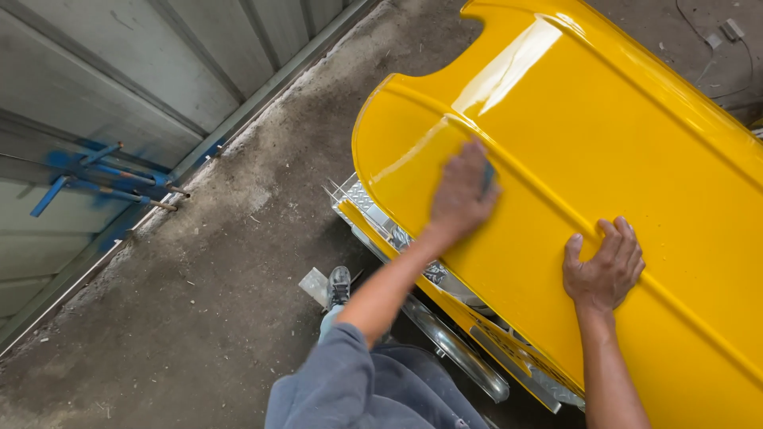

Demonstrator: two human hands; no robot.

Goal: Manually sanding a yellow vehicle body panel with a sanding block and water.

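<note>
The glossy yellow curved metal panel lies under both hands, above the grey concrete floor. The left hand presses flat near a raised ridge, fingers nearly straight over what seems a small blue pad, mostly hidden. The right hand rests beside a lower ridge, fingers curled, holding nothing. Rubbing well calls for even pressure, strokes following the ridge beyond the fingertips.
</note>
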